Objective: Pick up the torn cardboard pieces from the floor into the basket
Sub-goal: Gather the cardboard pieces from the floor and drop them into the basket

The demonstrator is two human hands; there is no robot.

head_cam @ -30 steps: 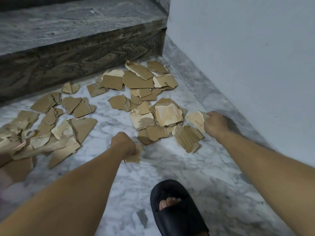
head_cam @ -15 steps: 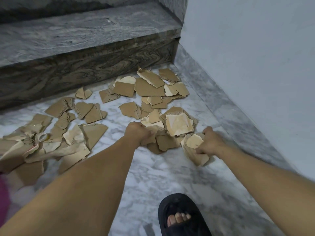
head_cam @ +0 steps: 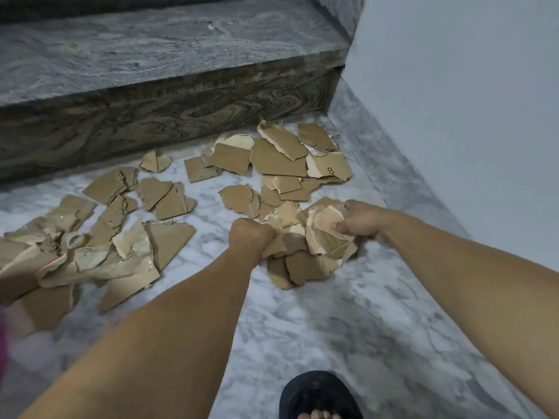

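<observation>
The light is dim, cool and even, with no visible source and no glare. Soft, faint shadows lie on the marble floor (head_cam: 348,328) under the cardboard pieces (head_cam: 278,160) and beside the wall (head_cam: 469,101) on the right. The far step (head_cam: 169,52) looks grainy. The near left corner is blurred, and straight edges bow toward the frame's sides.

Both bare forearms extend forward and downward, converging. Left hand (head_cam: 251,234): fingers curled, gripping cardboard pieces (head_cam: 287,241). Right hand (head_cam: 361,220): thumb and fingers curled around the same cluster. 1 sandalled foot (head_cam: 319,399) at bottom edge.
</observation>
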